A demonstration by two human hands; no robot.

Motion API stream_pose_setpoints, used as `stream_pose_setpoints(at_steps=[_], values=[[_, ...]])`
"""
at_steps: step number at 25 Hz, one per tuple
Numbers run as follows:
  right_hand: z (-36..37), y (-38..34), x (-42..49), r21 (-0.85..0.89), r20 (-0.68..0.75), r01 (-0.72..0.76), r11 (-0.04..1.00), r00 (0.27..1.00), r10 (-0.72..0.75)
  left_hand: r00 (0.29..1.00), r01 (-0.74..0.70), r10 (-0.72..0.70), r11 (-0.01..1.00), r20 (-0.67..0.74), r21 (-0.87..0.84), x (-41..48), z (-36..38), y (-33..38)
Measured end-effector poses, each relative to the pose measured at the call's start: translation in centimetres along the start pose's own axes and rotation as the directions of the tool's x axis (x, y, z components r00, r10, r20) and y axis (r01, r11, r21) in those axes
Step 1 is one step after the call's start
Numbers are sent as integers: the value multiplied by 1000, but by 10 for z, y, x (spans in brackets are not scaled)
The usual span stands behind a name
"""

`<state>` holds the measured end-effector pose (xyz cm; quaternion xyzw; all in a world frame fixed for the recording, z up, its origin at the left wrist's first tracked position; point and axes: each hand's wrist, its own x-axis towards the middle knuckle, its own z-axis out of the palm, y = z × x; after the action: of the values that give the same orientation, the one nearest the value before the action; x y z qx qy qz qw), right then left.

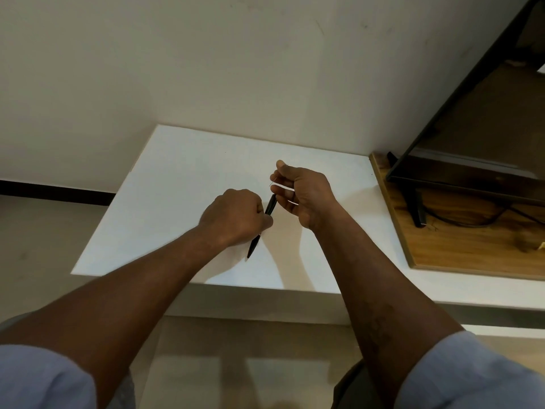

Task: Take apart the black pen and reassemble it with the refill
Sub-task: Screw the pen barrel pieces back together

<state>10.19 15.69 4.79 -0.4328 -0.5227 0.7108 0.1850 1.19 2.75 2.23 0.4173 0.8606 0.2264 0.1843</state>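
Left hand [236, 215] clenched around slim black pen [269, 205], tapered tip slanting down over smooth white table [165, 184], near its front edge. Right hand [303, 193] curled, pinching thin pale refill [273, 181] just above pen's open end. Glossy dark screen [472, 137] on grainy wooden board [460, 243] at right edge.

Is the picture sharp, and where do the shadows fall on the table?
Head view: soft, wide-angle bending at the edges; arm shadows fall toward the viewer on the white table; left hand holds the black pen, right hand a thin, faint part.
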Motion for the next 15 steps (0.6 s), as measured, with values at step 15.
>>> stream_pose_setpoints(at_steps=[15], values=[[-2, -3, -13, 5, -23, 164, 986, 986, -164, 998, -58, 56, 996, -41, -70, -24, -27, -2]])
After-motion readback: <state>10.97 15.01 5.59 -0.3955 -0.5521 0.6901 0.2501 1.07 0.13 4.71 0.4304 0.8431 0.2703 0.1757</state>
